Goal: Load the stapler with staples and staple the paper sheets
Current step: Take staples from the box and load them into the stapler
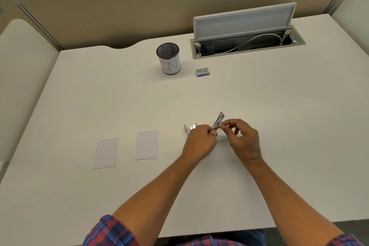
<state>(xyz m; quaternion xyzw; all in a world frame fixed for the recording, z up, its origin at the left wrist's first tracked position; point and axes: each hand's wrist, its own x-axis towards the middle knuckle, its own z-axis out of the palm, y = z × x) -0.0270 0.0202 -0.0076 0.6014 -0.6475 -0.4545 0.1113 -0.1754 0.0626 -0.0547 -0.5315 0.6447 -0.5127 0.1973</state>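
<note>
Head view, looking down: we see two bare forearms reaching over a pale counter (259, 106). We take the stapler (218, 121) as our landmark. It is small, silvery with a red tip, and it sits tilted up off the counter between both hands, near the middle of the scene.

Our left hand (200, 142) curls its fingers round the stapler's lower end, a closed grip on it. Our right hand (244, 138) pinches the stapler's side with thumb and forefinger, the other fingers loosely spread. Whether the stapler's magazine is open we cannot tell; it is too small.

Just left of the stapler, touching the counter beside our left hand, lie a few small metal pieces (190, 127), possibly staple strips. Further left lie two paper sheets (146, 145), flat and apart from each other, not stacked. Well beyond the stapler stand a staple box (203, 72) and, to its left, a mesh pen cup (168, 59). Beyond those, an open cable hatch (245, 32) is set into the counter.

We judge that loading is under way and no stapling has begun. A strip could jam or break if pushed in crooked. The stapler could slip from so light a pinch. Sheets left apart would need aligning first, or the staple would catch only one.
</note>
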